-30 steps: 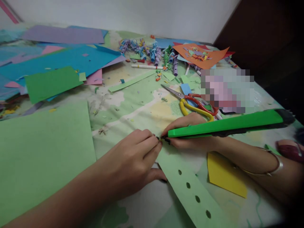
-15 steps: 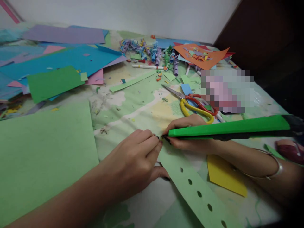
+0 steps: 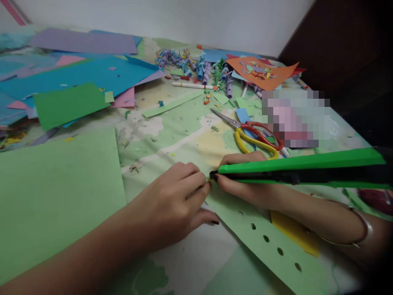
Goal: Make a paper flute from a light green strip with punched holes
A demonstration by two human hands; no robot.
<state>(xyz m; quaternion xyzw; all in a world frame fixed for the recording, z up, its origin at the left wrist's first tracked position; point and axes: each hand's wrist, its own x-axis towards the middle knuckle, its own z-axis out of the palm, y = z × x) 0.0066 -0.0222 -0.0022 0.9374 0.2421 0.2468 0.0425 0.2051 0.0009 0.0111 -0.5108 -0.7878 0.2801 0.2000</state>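
A light green paper strip [image 3: 242, 227] with a row of several small dark oval holes runs from my fingertips toward the lower right. My left hand [image 3: 178, 194] lies over its far end, fingers bent and pressed together on the paper, thumb stretched out beside its edge. My right hand [image 3: 242, 180] grips a long green-and-black box cutter [image 3: 294, 166] like a pen. The cutter's dark tip meets the strip close to my left fingertips; a blade cannot be made out. Partly under my right forearm lies a yellow paper piece [image 3: 291, 231].
Scissors [image 3: 239, 123] with red and yellow handles lie just beyond my right hand. A large light green sheet [image 3: 61, 196] covers the left side. Farther back are blue paper [image 3: 92, 78], curled paper pieces [image 3: 199, 67], a white marker [image 3: 193, 85] and orange paper [image 3: 276, 78] holding scraps.
The strip's near end has swung up and to the right, bringing its holes along. The box cutter has rolled in my right hand, showing more of its black side. My left hand stays almost in place.
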